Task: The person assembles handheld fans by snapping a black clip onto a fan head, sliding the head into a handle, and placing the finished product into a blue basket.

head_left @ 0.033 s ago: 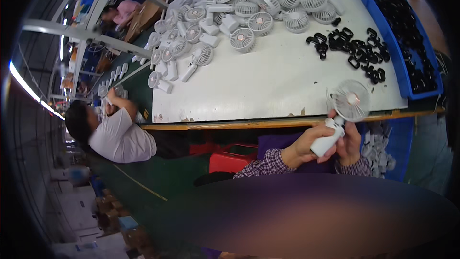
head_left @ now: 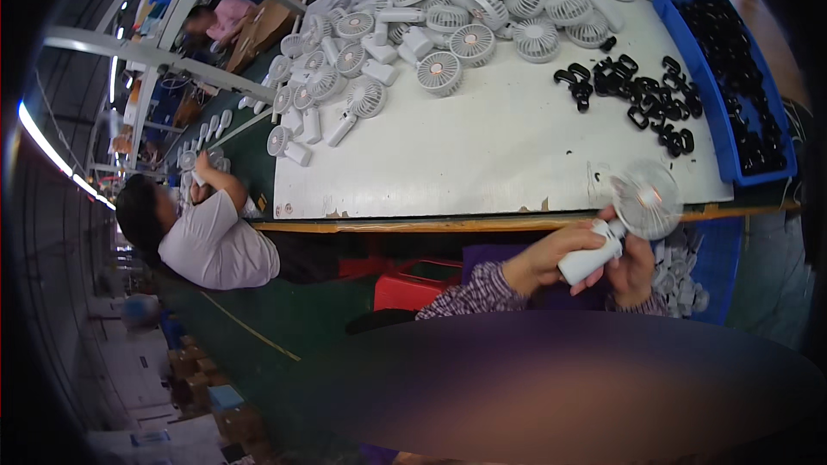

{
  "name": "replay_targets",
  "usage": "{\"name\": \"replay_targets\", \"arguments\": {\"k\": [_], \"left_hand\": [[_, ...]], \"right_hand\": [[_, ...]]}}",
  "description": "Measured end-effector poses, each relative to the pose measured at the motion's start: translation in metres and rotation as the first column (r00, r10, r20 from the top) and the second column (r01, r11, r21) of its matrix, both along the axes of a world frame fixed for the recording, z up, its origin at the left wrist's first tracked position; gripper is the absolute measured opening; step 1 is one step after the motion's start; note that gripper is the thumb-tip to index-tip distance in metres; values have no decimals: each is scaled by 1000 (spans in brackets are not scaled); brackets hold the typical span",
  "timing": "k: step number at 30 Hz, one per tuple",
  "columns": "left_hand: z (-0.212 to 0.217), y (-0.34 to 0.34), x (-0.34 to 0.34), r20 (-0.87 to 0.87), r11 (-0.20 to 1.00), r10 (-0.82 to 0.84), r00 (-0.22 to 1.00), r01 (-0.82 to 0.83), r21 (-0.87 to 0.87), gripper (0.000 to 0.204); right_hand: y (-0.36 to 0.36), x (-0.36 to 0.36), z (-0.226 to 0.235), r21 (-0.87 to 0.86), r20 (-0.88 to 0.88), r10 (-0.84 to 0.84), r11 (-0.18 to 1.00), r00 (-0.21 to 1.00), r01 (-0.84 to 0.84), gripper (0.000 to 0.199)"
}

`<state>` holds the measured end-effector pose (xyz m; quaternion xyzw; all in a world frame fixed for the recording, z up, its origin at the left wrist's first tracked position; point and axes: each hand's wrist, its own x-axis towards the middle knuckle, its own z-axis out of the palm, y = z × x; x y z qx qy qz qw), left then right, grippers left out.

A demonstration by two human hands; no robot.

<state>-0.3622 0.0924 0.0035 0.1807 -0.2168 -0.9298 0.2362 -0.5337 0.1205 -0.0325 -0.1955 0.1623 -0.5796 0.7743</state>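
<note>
Head view shows no visible change from the earlier frame taken at the same instant: the fan [head_left: 633, 211] is held just off the near edge of the desk [head_left: 482, 164], so the handling in hand looks mid-step, with the fan neither set down nor swapped. The left hand [head_left: 547, 258] is closed around the fan's white handle, a smooth, blocky plastic grip tilted up to the right. The right hand [head_left: 636, 271] sits just right of the handle, fingers curled against it below the head; whether it grips or only steadies I cannot tell for sure, but it is closed on it. The fan head is round, a pale ribbed grille with an orange-pink hub at its middle. On the desk, whose top is a matt white sheet with chipped edges on a wooden rim, lie many like fans [head_left: 448, 43] at the far left of the held fan, heads flat and handles splayed. Black clips [head_left: 637, 90], glossy and looped, lie scattered beyond the held fan, and more fill a blue bin [head_left: 715, 112] at the desk's right edge. Below the desk's right end another blue bin [head_left: 719, 250] holds small white parts. Left of the desk a seated person [head_left: 215, 241] in a pale shirt bends over a green bench.
</note>
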Motion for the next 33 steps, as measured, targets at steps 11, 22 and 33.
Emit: {"name": "replay_targets", "arguments": {"k": [11, 22, 33], "left_hand": [[-28, -238, 245, 112, 245, 968, -226, 739, -627, 53], [-18, -231, 228, 233, 83, 972, 18, 905, -416, 38], [-4, -34, 47, 594, 462, 512, 620, 384, -800, 55]], "right_hand": [[153, -242, -249, 562, -644, -291, 448, 707, 696, 32], [116, -234, -352, 358, -927, 128, 576, 352, 735, 29], [-28, -18, 61, -391, -804, -288, 915, 520, -98, 68]]}}
